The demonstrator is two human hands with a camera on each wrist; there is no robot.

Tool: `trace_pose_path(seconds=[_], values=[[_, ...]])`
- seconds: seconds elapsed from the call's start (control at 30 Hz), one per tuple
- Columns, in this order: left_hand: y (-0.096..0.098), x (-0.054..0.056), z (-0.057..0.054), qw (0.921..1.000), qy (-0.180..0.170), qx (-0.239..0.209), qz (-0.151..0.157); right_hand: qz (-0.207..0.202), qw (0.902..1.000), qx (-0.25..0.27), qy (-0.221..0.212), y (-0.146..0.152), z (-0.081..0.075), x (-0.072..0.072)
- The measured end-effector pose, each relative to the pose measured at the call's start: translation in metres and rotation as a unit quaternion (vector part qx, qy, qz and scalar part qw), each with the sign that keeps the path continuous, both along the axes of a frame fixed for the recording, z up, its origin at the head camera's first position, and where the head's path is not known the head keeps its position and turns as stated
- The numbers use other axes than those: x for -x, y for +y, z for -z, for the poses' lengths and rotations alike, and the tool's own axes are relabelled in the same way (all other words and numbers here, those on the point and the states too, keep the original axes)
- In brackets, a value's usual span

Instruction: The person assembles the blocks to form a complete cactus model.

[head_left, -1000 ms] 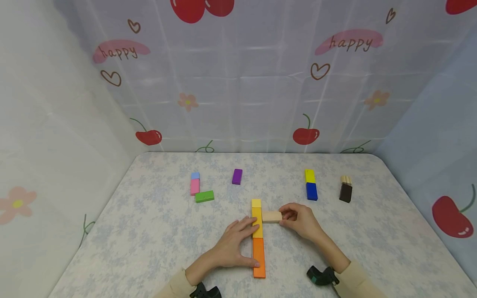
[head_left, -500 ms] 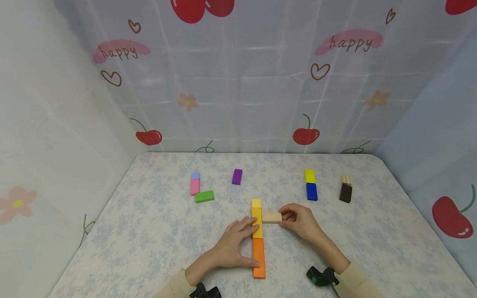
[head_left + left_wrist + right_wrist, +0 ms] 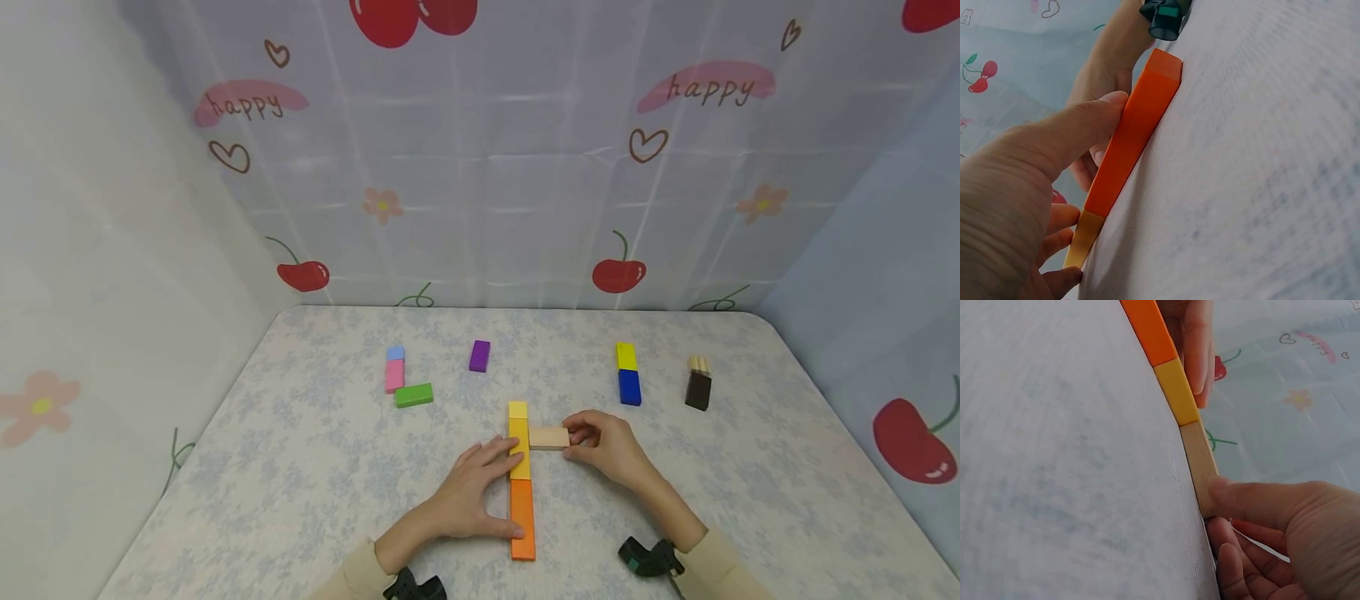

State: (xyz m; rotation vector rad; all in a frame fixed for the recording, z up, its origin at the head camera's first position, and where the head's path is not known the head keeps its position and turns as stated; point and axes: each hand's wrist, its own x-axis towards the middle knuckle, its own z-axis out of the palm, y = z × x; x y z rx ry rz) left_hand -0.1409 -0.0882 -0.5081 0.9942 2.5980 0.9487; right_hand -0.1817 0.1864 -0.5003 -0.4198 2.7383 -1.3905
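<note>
In the head view, an orange block (image 3: pixel 524 508), a yellow block (image 3: pixel 519 427) and a shorter pale-yellow piece (image 3: pixel 517 409) lie end to end in a straight row. My left hand (image 3: pixel 474 497) spreads along it, fingertips on the yellow block and thumb on the orange one. A plain wooden block (image 3: pixel 547 438) sticks out sideways from the yellow block's right side. With thumb and fingers, my right hand (image 3: pixel 609 448) pinches its outer end. The right wrist view shows the wooden block's near end (image 3: pixel 1200 456) right at the yellow side.
Behind my left hand lie a light-blue block (image 3: pixel 395 353), a pink block (image 3: pixel 394 377), a green block (image 3: pixel 414 395) and a purple block (image 3: pixel 480 356). Farther right are yellow (image 3: pixel 626 356) and blue (image 3: pixel 629 387) blocks, then a dark block (image 3: pixel 698 391) against pale sticks (image 3: pixel 699 364).
</note>
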Motion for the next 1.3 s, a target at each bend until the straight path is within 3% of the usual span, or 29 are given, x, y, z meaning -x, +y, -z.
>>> trace_pose_path(seconds=[0.17, 0.3, 0.5, 0.67, 0.93, 1.3], values=[[0.0, 0.0, 0.0, 1.0, -0.002, -0.004, 0.003, 0.024, 0.9995, -0.016, 0.015, 0.008, -0.006, 0.003], [-0.001, 0.0, 0.0, 0.9999, -0.005, -0.01, 0.005, 0.074, 0.9953, -0.029, 0.056, 0.022, -0.016, 0.006], [-0.001, 0.0, 0.0, 0.9998, -0.007, -0.014, 0.01, 0.161, 0.9759, -0.073, 0.128, 0.052, -0.028, 0.009], [-0.001, 0.0, 0.0, 0.9999, -0.003, -0.01, 0.011, 0.219, 0.9597, -0.087, 0.154, 0.072, -0.033, 0.01], [-0.001, 0.0, 0.001, 0.9999, -0.003, -0.009, 0.008, 0.207, 0.9719, -0.074, 0.083, 0.085, -0.024, 0.012], [-0.001, -0.001, -0.001, 0.9998, -0.002, -0.015, 0.009, 0.174, 0.9806, -0.088, -0.019, 0.086, -0.017, 0.04]])
